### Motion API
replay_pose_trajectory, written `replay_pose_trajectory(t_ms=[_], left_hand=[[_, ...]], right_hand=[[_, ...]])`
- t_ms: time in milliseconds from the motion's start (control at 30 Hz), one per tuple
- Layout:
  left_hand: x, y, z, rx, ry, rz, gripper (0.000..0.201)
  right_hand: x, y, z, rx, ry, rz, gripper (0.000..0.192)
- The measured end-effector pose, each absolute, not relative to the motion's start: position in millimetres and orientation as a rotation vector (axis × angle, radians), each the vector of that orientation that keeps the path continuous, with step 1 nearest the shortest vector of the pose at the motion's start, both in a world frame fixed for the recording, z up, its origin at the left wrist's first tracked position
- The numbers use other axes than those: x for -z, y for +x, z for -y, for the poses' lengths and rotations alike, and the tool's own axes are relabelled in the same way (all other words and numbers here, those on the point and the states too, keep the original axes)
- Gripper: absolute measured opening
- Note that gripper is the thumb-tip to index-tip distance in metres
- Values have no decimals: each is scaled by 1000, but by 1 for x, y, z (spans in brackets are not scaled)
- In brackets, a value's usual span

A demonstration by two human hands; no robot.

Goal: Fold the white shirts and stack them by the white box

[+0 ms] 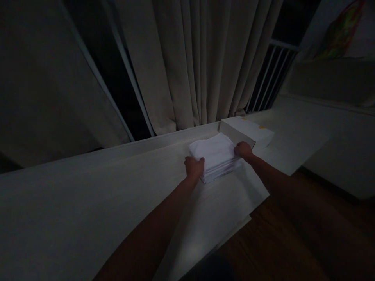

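A white, rectangular stack of thin, folded layers lies on the pale, wood-grained worktop, between its back edge and its front edge; whether the layers are cloth or paper is hard to tell in the dim light. The person's left hand grasps the stack at its left side, the thumb against the near part of that side. The right hand grasps the stack's right side, with curled fingers. Just beyond the right hand, by the worktop's back edge, sits a white, rectangular box with small orange-yellow marks on top; whether the hand touches it is unclear. Long, beige fabric curtains hang in folds behind the worktop's back edge. Beyond the front edge, a dark reddish-brown floor shows at the lower right.
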State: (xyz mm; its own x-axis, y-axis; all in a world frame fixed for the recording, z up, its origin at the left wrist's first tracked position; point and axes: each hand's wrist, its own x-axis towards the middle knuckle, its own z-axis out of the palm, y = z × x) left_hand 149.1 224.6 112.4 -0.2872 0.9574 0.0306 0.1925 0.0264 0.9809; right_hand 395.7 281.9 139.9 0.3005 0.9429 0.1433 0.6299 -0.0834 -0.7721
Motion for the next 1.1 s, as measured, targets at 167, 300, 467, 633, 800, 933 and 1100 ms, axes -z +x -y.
replay_pose_trajectory(t_ms=[167,300,467,633,800,933,1100], left_hand=[[-115,150,-232,-1203,1905,-1633,63],[-97,151,-246,-750,2225,-1653,79],[-73,151,-263,-491,2223,-1646,99],[-64,155,-273,-435,2205,-1644,104],[-78,150,-258,-485,2216,-1619,98],[-85,122,-199,-747,2187,-1577,86],[-61,50,-69,-755,2091,-1657,71]], right_hand=[[-137,359,-291,-42,-1680,1925,56],[-115,348,-304,22,-1774,2199,67],[-76,363,-318,-118,-1881,2253,73],[-59,366,-321,-95,-1890,2253,74],[-71,364,-317,-65,-1978,2302,73],[-100,360,-304,157,-1943,2293,72],[-124,320,-251,423,-1653,2182,66]])
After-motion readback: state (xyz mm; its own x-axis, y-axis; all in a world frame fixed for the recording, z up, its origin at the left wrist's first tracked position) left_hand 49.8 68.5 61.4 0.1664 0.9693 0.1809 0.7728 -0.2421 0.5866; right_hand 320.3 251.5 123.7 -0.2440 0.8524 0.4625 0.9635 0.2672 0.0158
